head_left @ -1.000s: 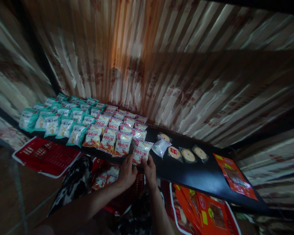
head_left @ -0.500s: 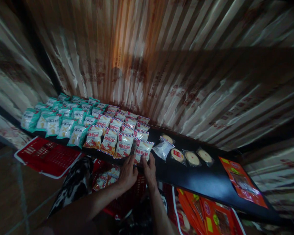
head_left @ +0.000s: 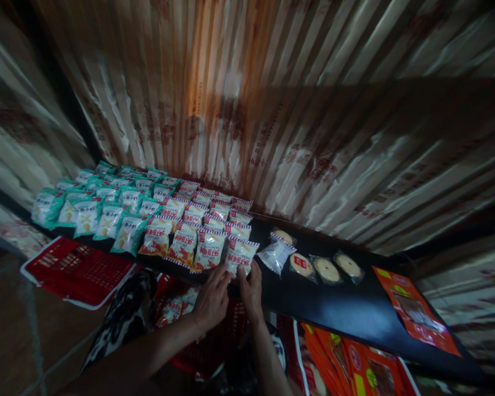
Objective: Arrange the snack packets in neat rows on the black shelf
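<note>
At the front right end of the rows, a white snack bag (head_left: 240, 254) with red lettering and a striped top edge stands between my hands. My left hand (head_left: 212, 300) has its fingers closed at the bag's lower left corner. The thumb of my right hand (head_left: 251, 289) presses on the bag's lower front, with the other fingers around its right side. Close on the left stands another bag of the same kind (head_left: 209, 250). Several more are lined up behind, and green snack bags (head_left: 127, 232) fill the left part of the black shelf (head_left: 338, 313).
Right of the rows lie a silvery bag (head_left: 276, 253), several round wrapped cakes (head_left: 326, 270) and an orange packet (head_left: 414, 311). Below the shelf are red baskets (head_left: 78, 272) and more orange packets (head_left: 367, 368). A pleated curtain (head_left: 313, 121) hangs behind.
The view has shifted slightly. My hands remain at the lower edge of the same snack bag, with the left hand a little lower in the picture. The rows of bags look the same.
</note>
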Demonstrator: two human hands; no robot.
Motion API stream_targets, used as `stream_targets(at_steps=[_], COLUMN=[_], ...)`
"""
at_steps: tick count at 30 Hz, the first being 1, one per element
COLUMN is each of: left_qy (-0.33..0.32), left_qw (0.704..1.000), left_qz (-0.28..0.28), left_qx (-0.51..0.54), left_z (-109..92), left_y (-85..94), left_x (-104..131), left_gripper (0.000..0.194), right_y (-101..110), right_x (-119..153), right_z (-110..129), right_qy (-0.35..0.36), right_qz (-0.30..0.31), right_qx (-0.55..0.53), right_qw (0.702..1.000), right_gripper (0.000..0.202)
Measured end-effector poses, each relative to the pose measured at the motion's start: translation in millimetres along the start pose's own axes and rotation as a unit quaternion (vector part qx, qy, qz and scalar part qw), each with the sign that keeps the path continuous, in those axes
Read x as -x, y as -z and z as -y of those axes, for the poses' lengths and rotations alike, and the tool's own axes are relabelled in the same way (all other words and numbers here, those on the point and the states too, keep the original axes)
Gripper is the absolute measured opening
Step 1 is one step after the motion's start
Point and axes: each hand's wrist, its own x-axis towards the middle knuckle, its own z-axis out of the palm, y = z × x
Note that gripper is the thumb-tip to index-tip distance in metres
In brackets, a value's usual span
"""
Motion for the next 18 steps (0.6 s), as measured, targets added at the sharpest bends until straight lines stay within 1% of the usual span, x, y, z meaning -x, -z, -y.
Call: stream_targets(at_steps=[3, 6, 8, 12, 14, 18], left_qy=[-0.038, -0.071, -0.092, -0.132, -0.147, -0.183], left_qw=[0.998, 0.992, 0.988, 0.981, 0.977, 0.968], left_qz=[-0.017, -0.029, -0.028, -0.01, -0.009, -0.01], left_qx=[-0.055, -0.102, -0.122, -0.141, -0.153, -0.171], left_z=[6.2, 16.0, 22.3, 31.5, 35.2, 41.7], left_y=[9.1, 13.2, 12.7, 7.4, 5.2, 6.7], left_x=[-2.3, -9.5, -15.7, -27.8, -32.6, -39.3], left_gripper=[0.051, 0.052, 0.051, 0.05, 0.049, 0.048], right_y=[0.4, 0.7, 0.2, -2.1, -3.2, -1.0], right_x=[1.8, 3.1, 3.0, 1.6, 1.8, 3.3], right_z=[1.2, 1.8, 0.7, -3.4, -4.8, -3.1], right_qy=[-0.02, -0.043, -0.048, -0.035, -0.034, -0.041], right_qz=[0.011, 0.014, 0.015, 0.019, 0.025, 0.043], right_qx=[-0.01, -0.008, -0.002, 0.016, 0.027, 0.028], right_qw=[1.0, 0.999, 0.999, 0.999, 0.999, 0.998], right_gripper=[0.06, 0.064, 0.064, 0.062, 0.064, 0.067])
